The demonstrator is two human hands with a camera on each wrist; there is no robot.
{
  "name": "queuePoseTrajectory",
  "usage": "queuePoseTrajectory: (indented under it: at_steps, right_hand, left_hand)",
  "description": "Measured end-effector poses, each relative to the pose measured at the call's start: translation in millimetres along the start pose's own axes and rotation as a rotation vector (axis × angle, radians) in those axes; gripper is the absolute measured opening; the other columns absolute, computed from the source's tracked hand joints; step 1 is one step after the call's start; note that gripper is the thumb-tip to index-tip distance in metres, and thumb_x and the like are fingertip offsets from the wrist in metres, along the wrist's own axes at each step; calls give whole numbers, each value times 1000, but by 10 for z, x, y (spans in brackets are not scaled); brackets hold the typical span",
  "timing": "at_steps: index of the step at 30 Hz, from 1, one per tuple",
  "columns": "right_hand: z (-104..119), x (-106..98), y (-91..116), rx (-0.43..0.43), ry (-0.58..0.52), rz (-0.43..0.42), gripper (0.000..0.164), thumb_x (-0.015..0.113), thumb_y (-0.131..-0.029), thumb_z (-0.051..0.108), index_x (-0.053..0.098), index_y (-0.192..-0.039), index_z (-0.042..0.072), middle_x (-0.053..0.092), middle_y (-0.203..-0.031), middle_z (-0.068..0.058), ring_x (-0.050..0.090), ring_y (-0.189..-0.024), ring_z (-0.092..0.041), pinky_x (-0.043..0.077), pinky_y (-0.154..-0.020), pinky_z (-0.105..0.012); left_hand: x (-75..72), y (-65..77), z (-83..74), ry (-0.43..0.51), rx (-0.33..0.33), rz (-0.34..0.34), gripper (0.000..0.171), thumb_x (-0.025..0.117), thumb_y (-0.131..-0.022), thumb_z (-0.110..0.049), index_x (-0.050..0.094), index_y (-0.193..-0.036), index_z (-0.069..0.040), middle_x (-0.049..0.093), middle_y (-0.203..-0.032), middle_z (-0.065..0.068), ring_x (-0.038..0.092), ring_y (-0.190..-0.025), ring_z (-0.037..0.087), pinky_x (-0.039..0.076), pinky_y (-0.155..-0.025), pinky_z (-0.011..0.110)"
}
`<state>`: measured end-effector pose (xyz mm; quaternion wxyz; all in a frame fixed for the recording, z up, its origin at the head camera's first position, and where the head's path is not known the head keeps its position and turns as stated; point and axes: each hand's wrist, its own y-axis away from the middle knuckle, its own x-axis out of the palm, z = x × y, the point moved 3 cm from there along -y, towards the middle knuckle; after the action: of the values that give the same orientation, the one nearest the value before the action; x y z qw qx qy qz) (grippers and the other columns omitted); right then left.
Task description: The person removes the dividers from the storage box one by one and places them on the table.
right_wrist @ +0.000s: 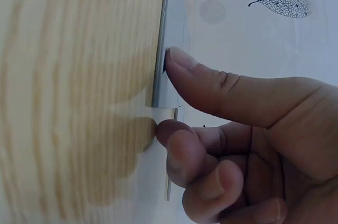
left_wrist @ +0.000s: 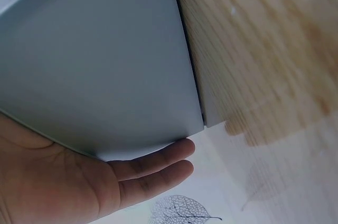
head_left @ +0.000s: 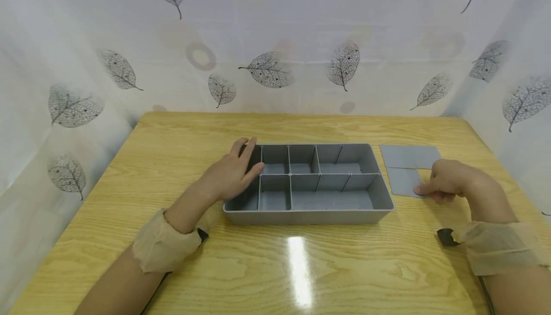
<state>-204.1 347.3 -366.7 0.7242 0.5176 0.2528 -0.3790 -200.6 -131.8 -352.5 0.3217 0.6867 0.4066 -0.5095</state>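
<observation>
A long grey organizer box (head_left: pixel 308 217) with thin dividers stands on the table, its compartments facing up. My left hand (head_left: pixel 234 174) holds its left end, thumb inside and other fingers at the rim and back corner; in the left wrist view two fingers (left_wrist: pixel 153 163) lie along the edge of the grey end wall (left_wrist: pixel 105 65). To the right of the box, several flat grey panels (head_left: pixel 398 155) lie edge to edge. My right hand (head_left: pixel 456 181) is at the nearest panel (head_left: pixel 403 181): its thumb (right_wrist: pixel 195 76) touches the right edge, and the other fingers are loosely curled beside the corner.
The wooden table (head_left: pixel 241 276) extends around the box, with a bright light reflection in front. A pale curtain (head_left: pixel 301 28) printed with leaves hangs behind and at both sides. Tan wraps (head_left: pixel 165 243) with dark pieces circle both wrists.
</observation>
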Motion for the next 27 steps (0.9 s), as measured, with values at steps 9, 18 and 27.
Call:
queuePoseTrajectory:
  at_steps: [9,18,27]
  right_hand:
    - [0,-24,33,12,40,-5,48,61,-82,52,57,-56,12,52,-50,4,35,-46,-8,26,-44,-24]
    - [398,-269,298,-43,126,-279,59,40,-91,59,65,-84,5,61,-69,1,53,-62,-17,45,-58,-40]
    - [957,-225,528,-223,110,-590,44,46,-92,51,64,-89,11,57,-63,4,50,-57,-15,42,-60,-38]
  left_hand:
    - [15,-1,-2,-3,4,-3,72,18,-97,-57,1,-148,-9,13,-148,20,52,-106,34,51,-78,46]
    - [4,-1,7,-12,3,-9,72,19,-97,-56,1,-148,-9,13,-148,20,53,-105,34,51,-77,45]
    - [-4,-4,2,-17,8,15,72,18,-96,-57,3,-149,-10,16,-145,21,53,-102,32,51,-75,44]
